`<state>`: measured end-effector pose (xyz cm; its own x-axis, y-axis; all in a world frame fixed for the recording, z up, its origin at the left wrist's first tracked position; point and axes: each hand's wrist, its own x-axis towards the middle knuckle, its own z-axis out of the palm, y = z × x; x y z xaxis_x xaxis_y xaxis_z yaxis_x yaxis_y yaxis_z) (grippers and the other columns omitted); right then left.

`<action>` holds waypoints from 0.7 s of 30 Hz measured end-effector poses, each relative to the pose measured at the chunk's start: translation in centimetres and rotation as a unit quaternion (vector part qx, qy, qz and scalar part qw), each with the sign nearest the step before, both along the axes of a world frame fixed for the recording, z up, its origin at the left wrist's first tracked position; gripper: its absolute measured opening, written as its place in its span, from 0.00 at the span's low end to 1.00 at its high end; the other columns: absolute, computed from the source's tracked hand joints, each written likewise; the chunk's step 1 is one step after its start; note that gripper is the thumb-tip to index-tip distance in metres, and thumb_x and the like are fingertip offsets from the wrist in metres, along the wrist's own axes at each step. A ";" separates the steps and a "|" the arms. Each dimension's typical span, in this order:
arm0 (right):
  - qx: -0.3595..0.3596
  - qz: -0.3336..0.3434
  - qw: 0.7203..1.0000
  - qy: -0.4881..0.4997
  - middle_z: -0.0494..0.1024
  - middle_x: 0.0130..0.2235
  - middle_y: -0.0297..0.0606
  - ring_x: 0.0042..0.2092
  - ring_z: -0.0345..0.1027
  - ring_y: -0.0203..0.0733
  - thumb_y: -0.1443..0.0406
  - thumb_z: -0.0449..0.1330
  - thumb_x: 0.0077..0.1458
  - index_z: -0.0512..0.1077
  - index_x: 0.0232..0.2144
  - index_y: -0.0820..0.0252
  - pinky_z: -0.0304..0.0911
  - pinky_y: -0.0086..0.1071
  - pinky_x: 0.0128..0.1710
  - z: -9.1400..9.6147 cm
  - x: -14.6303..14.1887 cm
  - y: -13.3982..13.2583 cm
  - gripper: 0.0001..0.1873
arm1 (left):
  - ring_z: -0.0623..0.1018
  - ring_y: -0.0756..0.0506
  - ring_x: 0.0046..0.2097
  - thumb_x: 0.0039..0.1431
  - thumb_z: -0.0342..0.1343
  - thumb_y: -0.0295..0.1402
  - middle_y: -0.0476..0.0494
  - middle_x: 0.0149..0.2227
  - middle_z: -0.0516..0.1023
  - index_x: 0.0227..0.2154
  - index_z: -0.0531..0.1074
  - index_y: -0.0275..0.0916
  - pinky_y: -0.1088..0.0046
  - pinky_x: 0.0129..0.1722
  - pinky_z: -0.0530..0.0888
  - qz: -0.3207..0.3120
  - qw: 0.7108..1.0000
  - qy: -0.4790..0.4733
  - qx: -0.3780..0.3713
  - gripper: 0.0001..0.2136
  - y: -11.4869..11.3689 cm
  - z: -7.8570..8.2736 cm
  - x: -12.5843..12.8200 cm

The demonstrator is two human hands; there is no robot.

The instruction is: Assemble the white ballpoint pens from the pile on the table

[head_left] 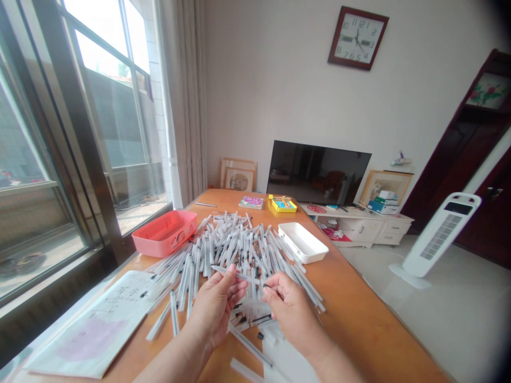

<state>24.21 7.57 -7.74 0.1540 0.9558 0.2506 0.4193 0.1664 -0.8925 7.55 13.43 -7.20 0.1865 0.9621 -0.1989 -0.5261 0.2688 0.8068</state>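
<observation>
Pinched between the thumb and fingers of my left hand [219,300] is a clear plastic pen [245,277], lying nearly level with a dark tip at its left end. At its right end, my right hand [286,303] has thumb and forefinger closed on a small black pen part [265,286]. Whether that part is joined to the barrel I cannot tell. Beneath and beyond both hands spreads a big heap of clear pens [223,244], many with black ends. Loose black pieces [260,335] and a few translucent barrels lie nearer me, partly hidden by my hands.
On the wooden table [359,314] a red plastic box [162,234] stands left of the heap, a white tray [305,244] right. A notebook [93,324] lies front left. Farther back are a yellow box [282,205] and a purple booklet [251,202]. A tower fan [443,239] stands beyond.
</observation>
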 end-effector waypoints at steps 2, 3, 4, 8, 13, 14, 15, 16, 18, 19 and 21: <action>0.011 -0.018 0.999 -0.026 0.77 0.31 0.35 0.30 0.69 0.39 0.60 0.56 0.60 0.71 0.35 0.57 0.60 0.30 0.29 -0.1 0.2 0.1 0.08 | 0.80 0.50 0.30 0.59 0.62 0.32 0.43 0.29 0.77 0.33 0.71 0.34 0.78 0.31 0.78 0.013 1.000 0.000 0.001 0.07 0.2 0.1 -0.1; 0.014 -0.028 0.999 -0.037 0.77 0.30 0.35 0.30 0.69 0.40 0.60 0.56 0.60 0.72 0.35 0.57 0.60 0.30 0.30 -0.1 0.3 0.1 0.08 | 0.80 0.50 0.30 0.59 0.62 0.32 0.43 0.29 0.77 0.33 0.71 0.34 0.78 0.31 0.78 0.015 1.000 -0.001 0.001 0.07 0.2 0.2 -0.1; 0.015 -0.038 0.998 -0.049 0.77 0.29 0.35 0.30 0.69 0.40 0.60 0.57 0.59 0.73 0.36 0.57 0.61 0.31 0.31 0.0 0.4 0.2 0.08 | 0.80 0.50 0.31 0.59 0.63 0.33 0.43 0.30 0.78 0.33 0.71 0.34 0.78 0.31 0.78 0.015 1.000 -0.001 0.002 0.08 0.3 0.2 -0.2; 0.011 -0.052 0.997 -0.058 0.76 0.29 0.34 0.31 0.68 0.41 0.58 0.58 0.59 0.74 0.45 0.55 0.61 0.32 0.33 0.4 0.4 0.1 0.14 | 0.81 0.50 0.32 0.57 0.64 0.33 0.42 0.31 0.78 0.33 0.72 0.34 0.78 0.32 0.79 0.004 1.000 0.004 0.010 0.09 0.1 0.2 -0.1; -0.006 -0.005 1.000 -0.002 0.73 0.27 0.32 0.28 0.64 0.37 0.55 0.55 0.62 0.74 0.33 0.57 0.57 0.29 0.28 0.8 -0.2 -0.1 0.14 | 0.81 0.49 0.32 0.58 0.63 0.33 0.43 0.31 0.78 0.36 0.72 0.35 0.77 0.33 0.79 -0.029 1.000 -0.001 0.010 0.08 -0.1 0.0 0.0; -0.015 -0.003 1.000 0.015 0.72 0.25 0.31 0.26 0.62 0.36 0.55 0.55 0.62 0.73 0.31 0.58 0.56 0.28 0.26 0.8 -0.3 0.0 0.15 | 0.81 0.50 0.32 0.59 0.62 0.32 0.43 0.31 0.78 0.36 0.72 0.35 0.77 0.33 0.78 -0.034 0.999 -0.005 0.005 0.07 -0.1 0.0 0.0; -0.028 0.000 0.999 0.036 0.71 0.24 0.30 0.24 0.60 0.35 0.55 0.55 0.62 0.72 0.30 0.58 0.55 0.28 0.25 0.7 -0.3 0.1 0.15 | 0.81 0.49 0.32 0.59 0.62 0.32 0.42 0.31 0.78 0.36 0.72 0.35 0.77 0.33 0.79 -0.037 0.999 -0.009 0.001 0.07 -0.1 0.1 0.0; -0.041 0.003 0.998 0.057 0.70 0.24 0.29 0.23 0.59 0.34 0.54 0.54 0.62 0.71 0.29 0.58 0.54 0.27 0.24 0.7 -0.2 0.2 0.16 | 0.81 0.49 0.32 0.60 0.62 0.32 0.42 0.31 0.78 0.37 0.72 0.35 0.77 0.33 0.79 -0.040 0.999 -0.012 -0.003 0.07 -0.1 0.1 -0.1; -0.052 0.004 0.995 0.079 0.71 0.24 0.29 0.22 0.59 0.33 0.54 0.54 0.62 0.70 0.30 0.58 0.54 0.27 0.23 0.5 0.1 0.3 0.15 | 0.81 0.49 0.32 0.60 0.61 0.32 0.41 0.31 0.78 0.37 0.72 0.34 0.76 0.33 0.79 -0.041 0.999 -0.013 -0.005 0.07 0.1 0.2 -0.2; -0.049 -0.006 0.996 0.079 0.72 0.24 0.29 0.22 0.60 0.34 0.54 0.54 0.61 0.71 0.30 0.58 0.54 0.27 0.23 0.5 0.4 0.4 0.15 | 0.81 0.49 0.33 0.61 0.60 0.32 0.40 0.32 0.78 0.38 0.72 0.34 0.76 0.34 0.79 -0.037 0.999 -0.011 -0.001 0.07 0.2 0.3 -0.4; -0.031 -0.053 0.996 0.065 0.72 0.24 0.30 0.23 0.61 0.35 0.55 0.55 0.60 0.71 0.29 0.58 0.55 0.27 0.24 0.4 1.1 0.5 0.14 | 0.81 0.49 0.33 0.61 0.60 0.32 0.40 0.32 0.79 0.39 0.72 0.34 0.76 0.34 0.78 -0.014 1.000 -0.005 0.019 0.07 0.6 0.4 -0.8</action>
